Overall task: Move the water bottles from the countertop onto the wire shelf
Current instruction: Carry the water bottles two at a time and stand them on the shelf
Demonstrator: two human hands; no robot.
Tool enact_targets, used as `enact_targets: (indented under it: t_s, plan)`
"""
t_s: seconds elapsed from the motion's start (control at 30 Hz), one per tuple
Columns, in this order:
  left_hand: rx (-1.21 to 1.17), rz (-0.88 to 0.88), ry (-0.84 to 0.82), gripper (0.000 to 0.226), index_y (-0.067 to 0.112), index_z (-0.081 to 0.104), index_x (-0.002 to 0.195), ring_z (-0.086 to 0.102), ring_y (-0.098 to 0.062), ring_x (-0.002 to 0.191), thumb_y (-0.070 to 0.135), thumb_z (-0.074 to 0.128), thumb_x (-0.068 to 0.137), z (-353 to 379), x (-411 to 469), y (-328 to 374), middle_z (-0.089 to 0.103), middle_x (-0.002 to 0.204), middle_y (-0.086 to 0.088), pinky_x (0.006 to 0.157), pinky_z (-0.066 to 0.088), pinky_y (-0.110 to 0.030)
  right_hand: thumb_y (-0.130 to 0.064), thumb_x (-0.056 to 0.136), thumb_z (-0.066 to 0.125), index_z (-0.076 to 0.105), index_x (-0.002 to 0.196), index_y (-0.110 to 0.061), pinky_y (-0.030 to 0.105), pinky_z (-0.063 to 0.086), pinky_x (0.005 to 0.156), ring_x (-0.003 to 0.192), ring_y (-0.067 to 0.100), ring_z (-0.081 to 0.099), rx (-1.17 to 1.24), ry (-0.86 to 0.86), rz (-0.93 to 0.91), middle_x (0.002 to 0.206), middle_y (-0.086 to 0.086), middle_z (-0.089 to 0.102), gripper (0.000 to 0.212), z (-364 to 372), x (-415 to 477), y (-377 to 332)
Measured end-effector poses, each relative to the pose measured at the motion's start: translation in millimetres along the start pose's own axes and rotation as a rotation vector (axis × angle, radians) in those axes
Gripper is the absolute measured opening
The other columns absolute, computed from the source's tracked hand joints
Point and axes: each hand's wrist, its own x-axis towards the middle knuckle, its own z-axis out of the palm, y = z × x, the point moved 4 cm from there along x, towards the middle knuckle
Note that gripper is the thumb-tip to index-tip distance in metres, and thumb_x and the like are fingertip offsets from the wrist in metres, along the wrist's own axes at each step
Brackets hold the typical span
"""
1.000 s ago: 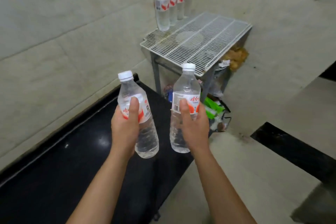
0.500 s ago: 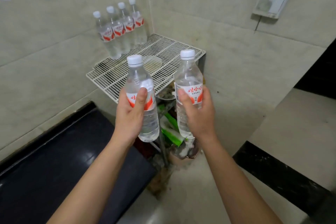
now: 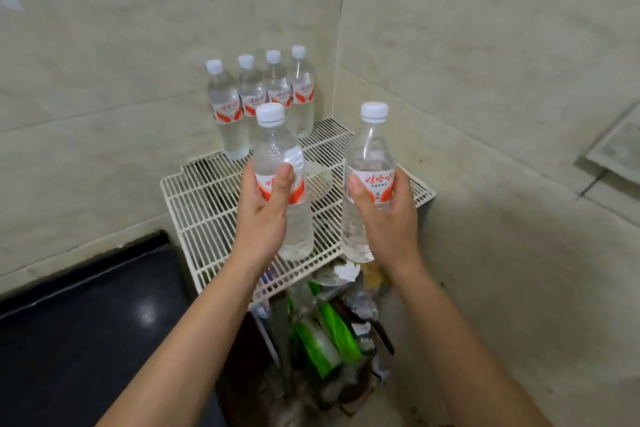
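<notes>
My left hand (image 3: 265,215) grips a clear water bottle (image 3: 278,156) with a white cap and red label, held upright above the white wire shelf (image 3: 204,204). My right hand (image 3: 388,218) grips a second such bottle (image 3: 370,149), also upright, over the shelf's right front edge. Both bottles hang in the air, apart from each other. Several more water bottles (image 3: 256,97) stand in a row at the back of the shelf against the wall. The black countertop (image 3: 86,333) lies at the lower left.
The shelf stands in a corner between two beige tiled walls. Under and in front of it lies a heap of rubbish with green packaging (image 3: 325,336). A wall-mounted box (image 3: 616,146) shows at the right edge.
Both hands have carried their bottles away from the countertop and up over the wire shelf. The view has closed in on the shelf, which now sits directly beneath the bottles.
</notes>
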Motion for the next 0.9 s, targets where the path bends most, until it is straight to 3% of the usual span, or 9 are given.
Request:
enact_targets:
  t_s: [0.13,0.2,0.3,0.4,0.53,0.63,0.77,0.83,0.9]
  plan:
    - [0.077,-0.021,0.057,0.052,0.029,0.05,0.137,0.067,-0.019,0.114,0.055,0.059,0.092,0.8,49.8,-13.0,0.064,0.13,-0.004,0.097,0.056,-0.045,-0.069,0.078,0.064,0.055,0.123,-0.037,0.04,0.058,0.088,0.098,0.005,0.066,-0.099,-0.106,-0.028,0.112,-0.015,0.067,0.056,18.6,64.7,3.1]
    - [0.145,-0.045,0.076,0.051,0.037,0.051,0.131,0.068,-0.019,0.111,0.059,0.063,0.087,-3.1,70.4,-15.9,0.063,0.13,-0.004,0.093,0.059,-0.043,-0.065,0.085,0.065,0.053,0.125,-0.039,0.037,0.057,0.087,0.098,0.003,0.066,-0.125,-0.199,-0.056,0.111,-0.016,0.067,0.05,31.1,89.3,4.3]
    - [0.171,-0.085,0.107,0.053,0.027,0.05,0.138,0.071,-0.01,0.104,0.047,0.06,0.089,-13.2,98.9,-23.2,0.069,0.123,0.004,0.085,0.06,-0.032,-0.064,0.089,0.061,0.05,0.129,-0.038,0.037,0.053,0.089,0.101,0.005,0.065,-0.229,-0.313,-0.1,0.113,-0.017,0.067,0.049,52.4,123.9,9.3]
    - [0.209,-0.136,0.176,0.056,0.028,0.052,0.137,0.071,-0.015,0.108,0.052,0.061,0.088,-29.1,124.1,-35.9,0.071,0.122,0.005,0.092,0.058,-0.046,-0.072,0.088,0.054,0.042,0.14,-0.039,0.041,0.05,0.096,0.109,0.015,0.063,-0.329,-0.442,-0.121,0.125,-0.011,0.065,0.063,79.9,157.7,18.1]
    - [0.264,-0.18,0.272,0.06,0.027,0.06,0.132,0.071,-0.016,0.106,0.055,0.064,0.079,-40.8,147.4,-45.2,0.073,0.119,0.002,0.094,0.057,-0.047,-0.061,0.09,0.063,0.05,0.135,-0.035,0.036,0.051,0.093,0.109,0.011,0.063,-0.194,-0.551,-0.086,0.122,-0.013,0.065,0.054,121.0,194.9,25.0]
    - [0.338,-0.169,0.276,0.046,0.028,0.063,0.129,0.07,-0.015,0.105,0.047,0.067,0.088,-48.3,172.7,-50.7,0.068,0.124,-0.006,0.092,0.059,-0.039,-0.057,0.09,0.066,0.049,0.14,-0.034,0.039,0.048,0.104,0.118,0.009,0.059,-0.114,-0.636,-0.08,0.132,-0.015,0.062,0.058,158.7,214.7,23.8]
    - [0.502,-0.166,0.231,0.049,0.043,0.061,0.126,0.07,-0.02,0.104,0.065,0.063,0.083,-56.5,202.8,-66.8,0.062,0.126,-0.013,0.093,0.058,-0.043,-0.073,0.08,0.062,0.04,0.145,-0.04,0.046,0.048,0.106,0.13,0.014,0.055,-0.109,-0.723,-0.087,0.144,-0.012,0.055,0.076,199.1,224.7,31.6]
    - [0.514,-0.157,0.264,0.045,0.039,0.056,0.131,0.069,-0.019,0.106,0.055,0.063,0.09,-55.5,202.5,-70.5,0.067,0.121,-0.006,0.094,0.057,-0.044,-0.069,0.084,0.063,0.037,0.148,-0.037,0.045,0.048,0.106,0.131,0.017,0.054,-0.136,-0.773,-0.08,0.146,-0.009,0.053,0.076,206.3,223.2,45.5]
    - [0.443,-0.149,0.284,0.044,0.035,0.052,0.136,0.068,-0.01,0.107,0.039,0.065,0.095,-55.4,196.9,-73.1,0.07,0.119,0.005,0.091,0.058,-0.035,-0.051,0.088,0.071,0.037,0.149,-0.032,0.044,0.045,0.109,0.134,0.017,0.053,-0.164,-0.875,-0.061,0.147,-0.007,0.054,0.072,206.4,218.5,63.2]
